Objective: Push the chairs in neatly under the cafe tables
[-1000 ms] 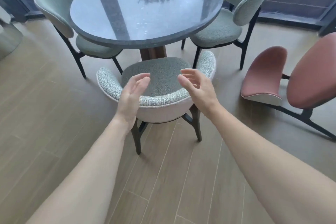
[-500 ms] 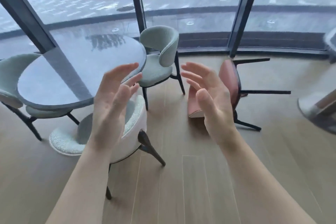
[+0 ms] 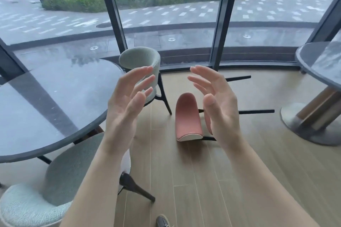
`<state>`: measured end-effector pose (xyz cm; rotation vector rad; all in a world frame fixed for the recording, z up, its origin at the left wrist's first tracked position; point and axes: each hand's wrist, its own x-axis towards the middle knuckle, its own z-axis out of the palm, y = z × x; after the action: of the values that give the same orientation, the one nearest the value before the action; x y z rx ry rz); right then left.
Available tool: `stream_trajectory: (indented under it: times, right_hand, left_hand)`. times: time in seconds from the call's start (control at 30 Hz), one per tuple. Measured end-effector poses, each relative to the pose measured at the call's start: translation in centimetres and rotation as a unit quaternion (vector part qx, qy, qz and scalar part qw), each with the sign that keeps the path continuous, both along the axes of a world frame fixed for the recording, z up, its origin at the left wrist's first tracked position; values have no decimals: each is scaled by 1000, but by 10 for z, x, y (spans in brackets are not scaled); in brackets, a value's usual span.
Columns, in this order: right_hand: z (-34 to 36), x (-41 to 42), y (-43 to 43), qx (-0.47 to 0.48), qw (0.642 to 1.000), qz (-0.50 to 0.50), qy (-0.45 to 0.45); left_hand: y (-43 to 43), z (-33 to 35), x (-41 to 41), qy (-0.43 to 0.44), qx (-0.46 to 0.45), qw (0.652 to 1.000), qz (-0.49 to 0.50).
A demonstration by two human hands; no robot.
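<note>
The pink chair [image 3: 187, 116] lay tipped over on the floor [image 3: 184, 180] ahead, legs [image 3: 256, 111] sticking out toward the right table [image 3: 317, 64], nearer the right hand [image 3: 219, 105] than the left hand [image 3: 125, 108], and both hands were open and held nothing.

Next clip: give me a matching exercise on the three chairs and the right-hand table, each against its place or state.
Things:
1 pink chair
2 pale green chair
3 speckled chair
4 right-hand table

Places or states:
a upright by the window
b tipped over on the floor
c at the right edge, on a pedestal
d bottom left, nearest the camera

Pairs: 1-b, 2-a, 3-d, 4-c
</note>
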<state>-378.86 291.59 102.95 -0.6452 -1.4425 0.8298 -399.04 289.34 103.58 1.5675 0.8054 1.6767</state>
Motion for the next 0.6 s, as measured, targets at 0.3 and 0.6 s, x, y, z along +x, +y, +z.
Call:
stream_trajectory:
  times: [0.3, 0.6]
  right_hand:
    - [18, -18, 148, 20, 999, -45, -11]
    - [-2, 7, 286, 2, 997, -71, 18]
  left_hand:
    - [161, 13, -21, -10, -1, 999, -43]
    - [317, 6, 14, -11, -31, 996, -81]
